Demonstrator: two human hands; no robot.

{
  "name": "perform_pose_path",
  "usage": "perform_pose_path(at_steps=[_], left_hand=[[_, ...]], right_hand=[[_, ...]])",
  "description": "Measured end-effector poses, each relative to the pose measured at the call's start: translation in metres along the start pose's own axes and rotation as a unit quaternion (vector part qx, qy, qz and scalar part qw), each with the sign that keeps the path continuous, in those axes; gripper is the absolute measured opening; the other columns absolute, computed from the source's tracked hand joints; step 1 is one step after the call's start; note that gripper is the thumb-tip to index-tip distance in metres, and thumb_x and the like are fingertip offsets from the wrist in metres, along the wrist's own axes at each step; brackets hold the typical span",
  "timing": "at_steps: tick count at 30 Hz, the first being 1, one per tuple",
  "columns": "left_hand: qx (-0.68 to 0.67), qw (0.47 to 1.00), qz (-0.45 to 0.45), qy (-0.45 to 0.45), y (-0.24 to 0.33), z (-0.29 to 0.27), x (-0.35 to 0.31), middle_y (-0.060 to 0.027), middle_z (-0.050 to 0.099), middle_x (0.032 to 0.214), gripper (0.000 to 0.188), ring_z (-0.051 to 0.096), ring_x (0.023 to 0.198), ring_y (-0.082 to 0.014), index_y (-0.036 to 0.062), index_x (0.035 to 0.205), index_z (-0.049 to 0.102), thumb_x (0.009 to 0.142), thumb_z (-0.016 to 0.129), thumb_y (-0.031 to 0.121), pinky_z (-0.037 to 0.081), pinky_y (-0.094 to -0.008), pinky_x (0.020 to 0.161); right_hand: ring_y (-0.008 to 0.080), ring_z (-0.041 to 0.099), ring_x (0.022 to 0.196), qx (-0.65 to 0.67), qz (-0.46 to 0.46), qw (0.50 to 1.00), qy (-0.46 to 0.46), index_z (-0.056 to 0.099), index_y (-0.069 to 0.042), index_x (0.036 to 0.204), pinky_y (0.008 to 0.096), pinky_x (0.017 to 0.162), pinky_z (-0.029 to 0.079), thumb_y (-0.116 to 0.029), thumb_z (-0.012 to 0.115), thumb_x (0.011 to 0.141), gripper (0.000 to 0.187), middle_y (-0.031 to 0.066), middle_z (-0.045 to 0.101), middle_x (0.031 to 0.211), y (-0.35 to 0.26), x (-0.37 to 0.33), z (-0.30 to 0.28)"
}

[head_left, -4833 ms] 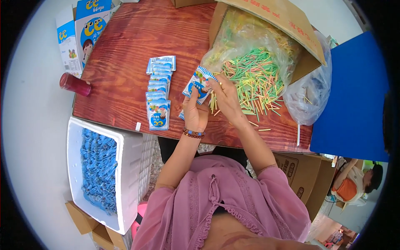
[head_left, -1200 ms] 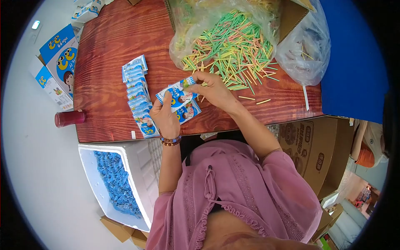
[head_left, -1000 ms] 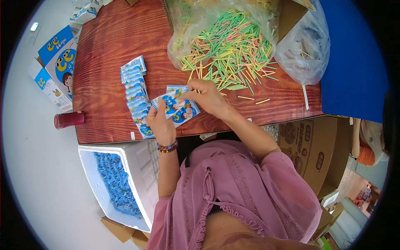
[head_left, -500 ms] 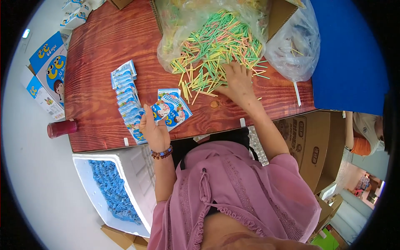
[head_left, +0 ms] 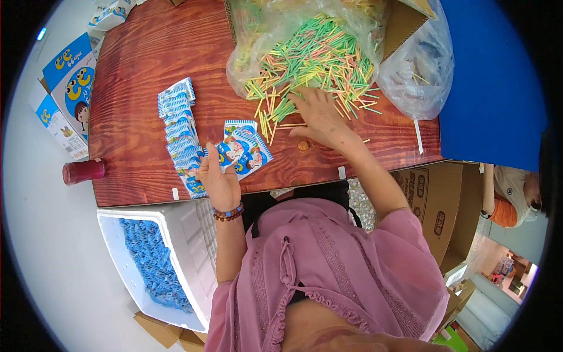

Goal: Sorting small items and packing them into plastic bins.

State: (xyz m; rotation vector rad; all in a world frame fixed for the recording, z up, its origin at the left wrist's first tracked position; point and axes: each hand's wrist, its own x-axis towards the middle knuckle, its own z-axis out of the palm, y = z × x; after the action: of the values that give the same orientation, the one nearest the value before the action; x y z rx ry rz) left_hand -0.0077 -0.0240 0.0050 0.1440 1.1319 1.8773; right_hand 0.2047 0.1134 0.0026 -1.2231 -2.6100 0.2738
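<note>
My left hand is near the table's front edge, thumb raised, its fingers curled at a small blue-and-white packet. Other packets fan out beneath and beside that one. To the left of this hand runs an overlapping row of similar packets. My right hand lies palm down with fingers spread over the near edge of a heap of thin green, yellow and pink sticks. One yellow stick lies by its thumb. The heap spills from a clear plastic bag.
On the reddish wooden table, a knotted clear bag sits at right. A red jar is by the left edge. Below stands a white foam box of blue packets. A cardboard box and another person are at right.
My right hand has shifted left across the near edge of the sticks, and its fingers have spread. The left hand has stayed by the packets. The whole view has shifted slightly.
</note>
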Motion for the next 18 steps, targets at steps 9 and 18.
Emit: perform_pose_path(at_steps=[9, 18], left_hand=[[-0.003, 1.000, 0.004, 0.002, 0.002, -0.006, -0.001, -0.0015, 0.068, 0.092, 0.012, 0.065, 0.086, -0.0110, 0.0094, 0.091, 0.065, 0.096, 0.060, 0.019, 0.053, -0.0304, 0.075], [-0.009, 1.000, -0.006, 0.003, -0.001, -0.010, 0.000, -0.0035, 0.068, 0.094, 0.011, 0.066, 0.087, -0.0132, 0.0079, 0.094, 0.064, 0.096, 0.060, 0.018, 0.054, -0.0306, 0.075]], right_hand=[[0.0295, 0.039, 0.129, 0.045, -0.245, 0.965, -0.085, 0.045, -0.013, 0.136, 0.0435, 0.106, 0.032, -0.024, 0.078, 0.070, 0.074, 0.0090, 0.042, 0.139, 0.023, 0.048, 0.002], [0.0258, 0.048, 0.113, -0.084, -0.310, 0.925, -0.203, 0.054, -0.008, 0.122, 0.0392, 0.097, 0.037, -0.016, 0.070, 0.069, 0.056, 0.0098, 0.050, 0.115, 0.010, 0.077, -0.008]])
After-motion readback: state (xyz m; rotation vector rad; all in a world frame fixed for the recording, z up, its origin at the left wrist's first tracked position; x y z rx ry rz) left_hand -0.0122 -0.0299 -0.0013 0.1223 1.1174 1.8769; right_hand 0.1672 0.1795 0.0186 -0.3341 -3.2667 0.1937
